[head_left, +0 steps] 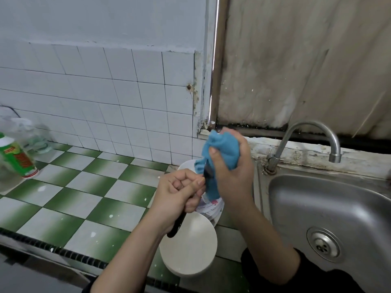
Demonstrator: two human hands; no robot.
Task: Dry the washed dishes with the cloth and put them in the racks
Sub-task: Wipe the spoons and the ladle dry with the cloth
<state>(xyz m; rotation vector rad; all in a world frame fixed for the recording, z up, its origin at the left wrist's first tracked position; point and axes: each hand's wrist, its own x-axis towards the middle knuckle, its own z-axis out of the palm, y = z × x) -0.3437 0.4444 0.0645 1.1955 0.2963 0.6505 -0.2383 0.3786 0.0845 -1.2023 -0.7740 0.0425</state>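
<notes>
My left hand [179, 191] grips the black handle of a knife [176, 226], which sticks out below my fist. The blade runs up into a blue cloth [224, 149] that my right hand [232, 174] holds bunched around it, thumb pressed on the cloth. Both hands hover above the counter, over a stack of white plates [211, 208] and a white bowl [190, 254]. Another white dish [186, 164] shows behind the hands. Most of the blade is hidden by the cloth.
A steel sink [330, 212] with a curved tap [306, 140] lies to the right. The green and white tiled counter [88, 187] stretches left, with a green bottle [17, 159] and a clear plastic container [31, 136] at its far left. No rack is in view.
</notes>
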